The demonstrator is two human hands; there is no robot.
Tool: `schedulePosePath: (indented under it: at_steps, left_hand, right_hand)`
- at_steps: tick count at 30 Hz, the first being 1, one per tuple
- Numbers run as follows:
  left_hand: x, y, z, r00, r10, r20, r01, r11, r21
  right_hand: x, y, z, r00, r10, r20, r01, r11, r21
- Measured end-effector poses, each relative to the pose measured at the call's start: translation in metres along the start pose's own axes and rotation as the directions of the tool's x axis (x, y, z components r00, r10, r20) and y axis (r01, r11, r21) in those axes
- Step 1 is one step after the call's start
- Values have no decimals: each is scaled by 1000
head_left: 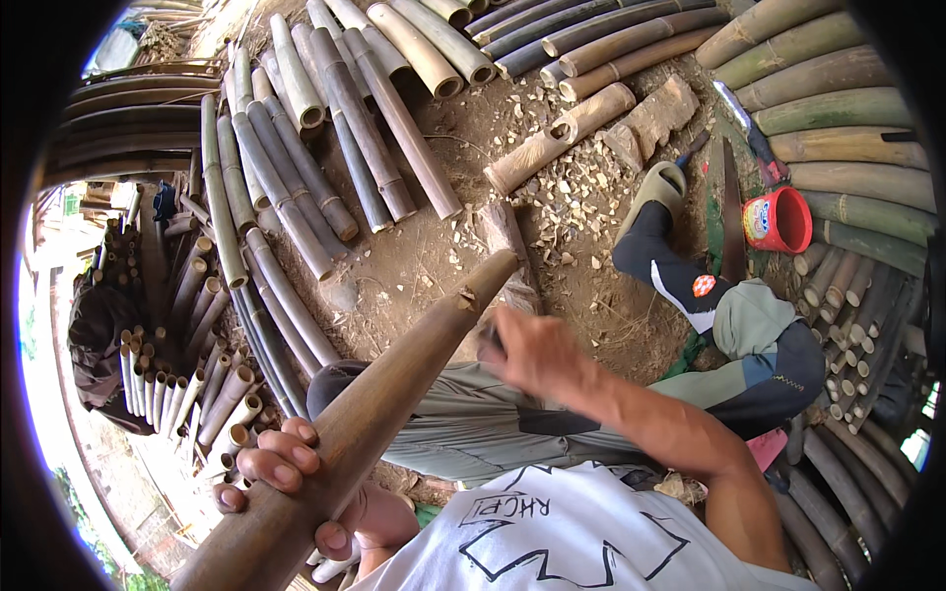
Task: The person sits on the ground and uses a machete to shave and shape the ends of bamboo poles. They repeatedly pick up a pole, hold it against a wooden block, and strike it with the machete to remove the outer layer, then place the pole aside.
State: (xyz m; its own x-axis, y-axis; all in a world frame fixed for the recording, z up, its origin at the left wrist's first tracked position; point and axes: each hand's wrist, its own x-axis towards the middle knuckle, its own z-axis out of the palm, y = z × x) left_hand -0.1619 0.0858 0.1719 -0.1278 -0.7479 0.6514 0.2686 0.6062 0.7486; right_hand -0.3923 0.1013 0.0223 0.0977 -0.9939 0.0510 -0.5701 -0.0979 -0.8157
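A thick brown bamboo pole (379, 389) slants from the lower left toward the middle, with a small notch (467, 298) cut near its far end. My left hand (284, 465) is wrapped round its near part. The far tip lies over or against a worn wooden block (505, 234) on the ground; the exact contact is hidden. My right hand (542, 360), smeared by motion, is closed in a fist beside the pole, below the notch. A dark bit shows at its fingers, too blurred to name.
Bamboo poles (374, 128) lie ahead, with green bamboo (838, 113) at the right. A bamboo piece with holes (562, 138) lies among wood chips (581, 197). Near my sandalled foot (655, 192) are a saw (730, 212) and a red bucket (778, 220). Cut bamboo (163, 389) stands at left.
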Motion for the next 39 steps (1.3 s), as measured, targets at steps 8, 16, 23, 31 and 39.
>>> schedulePosePath:
  at_steps: [8,16,23,31,39]
  left_hand:
    - [2,0,-2,1000,-16,-3,16,1000,4]
    - [-5,-11,0,998,50,-28,-51,997,-60]
    - [0,2,-4,988,5,151,13,993,-119]
    - [-6,5,-6,990,22,137,-3,990,-139]
    - [-5,7,0,992,8,126,3,996,-91]
  right_hand:
    - [9,-58,-22,934,-245,-262,291,944,155]
    - [-30,32,-34,898,416,147,-422,906,16]
    - [-3,-38,-30,969,-123,-213,168,964,208]
    - [-2,-7,-18,999,41,-7,-40,997,63]
    - [-5,43,-6,912,393,116,-372,913,-169]
